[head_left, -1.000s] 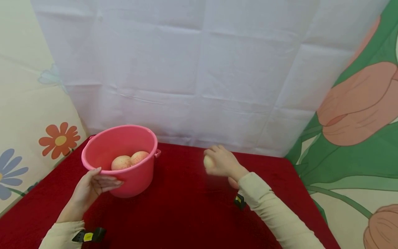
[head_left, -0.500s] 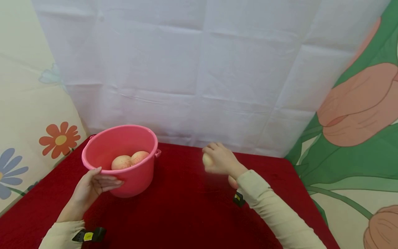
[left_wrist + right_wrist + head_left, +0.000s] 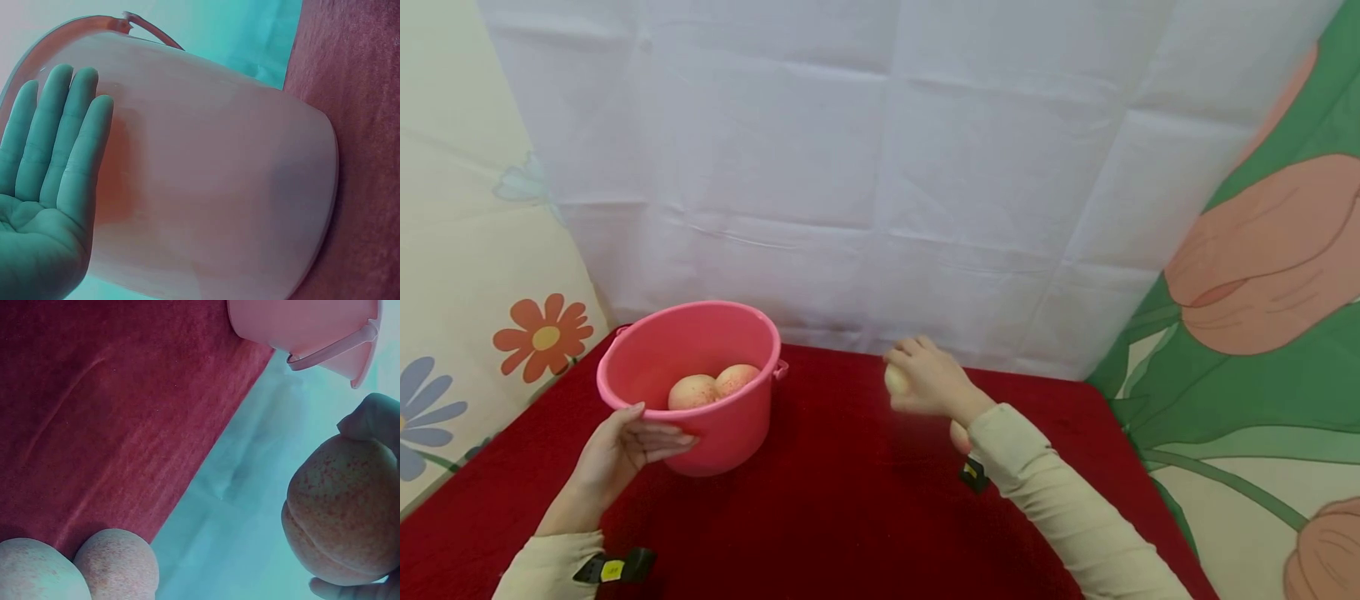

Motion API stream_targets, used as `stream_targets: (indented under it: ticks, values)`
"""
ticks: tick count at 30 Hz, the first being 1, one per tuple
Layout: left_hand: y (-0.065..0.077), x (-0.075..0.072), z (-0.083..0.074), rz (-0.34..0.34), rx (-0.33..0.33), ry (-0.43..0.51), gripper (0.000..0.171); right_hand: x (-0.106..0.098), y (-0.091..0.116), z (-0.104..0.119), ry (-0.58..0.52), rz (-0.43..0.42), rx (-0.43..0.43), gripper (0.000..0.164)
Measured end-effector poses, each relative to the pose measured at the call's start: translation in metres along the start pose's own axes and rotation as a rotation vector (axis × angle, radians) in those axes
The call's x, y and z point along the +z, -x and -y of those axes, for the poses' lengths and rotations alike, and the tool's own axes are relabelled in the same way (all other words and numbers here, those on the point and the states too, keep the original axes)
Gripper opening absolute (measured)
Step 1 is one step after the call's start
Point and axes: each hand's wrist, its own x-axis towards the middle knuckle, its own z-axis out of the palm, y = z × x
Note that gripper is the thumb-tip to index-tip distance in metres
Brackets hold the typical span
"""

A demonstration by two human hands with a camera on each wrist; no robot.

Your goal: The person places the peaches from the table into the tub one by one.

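Observation:
A pink bucket (image 3: 715, 429) stands at the left of the red-covered table with two pale, red-speckled peaches (image 3: 694, 392) visible inside. At its near rim is my left hand (image 3: 610, 458), thumb against the rim. The four fingers (image 3: 75, 137) lie straight along the outer wall of the bucket (image 3: 206, 169) in the left wrist view. My right hand (image 3: 932, 383) grips a peach (image 3: 897, 381) above the table, right of the bucket. From the right wrist, that peach (image 3: 344, 512) shows its cleft, held between thumb and fingers.
Another peach (image 3: 959, 437) lies on the red cloth (image 3: 850, 492), partly behind the right sleeve. Two peaches (image 3: 119, 565) show low in the right wrist view. A white sheet (image 3: 880, 208) hangs behind the table; flowered cloths flank it.
My right hand has shifted slightly up and left with the peach in its grip. The left hand and the bucket have stayed where they were.

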Motion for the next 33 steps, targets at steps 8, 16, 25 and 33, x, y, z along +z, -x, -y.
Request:
stream_targets:
  ticks: [8,16,25,33]
  values:
    - [0.0,0.0,-0.001,-0.025,-0.014,-0.023,0.06,0.0,-0.005,0.0,0.013,-0.027,-0.033,0.048]
    - [0.0,0.001,-0.001,-0.027,-0.016,-0.027,0.06,-0.002,-0.008,0.002,0.011,-0.015,-0.043,0.05]
    - [0.0,0.001,-0.001,-0.017,0.0,-0.018,0.061,-0.01,-0.015,0.008,-0.018,0.008,-0.039,0.049]
    - [0.0,0.002,-0.001,-0.015,-0.006,-0.01,0.061,-0.014,-0.019,0.013,-0.038,0.017,-0.029,0.047]
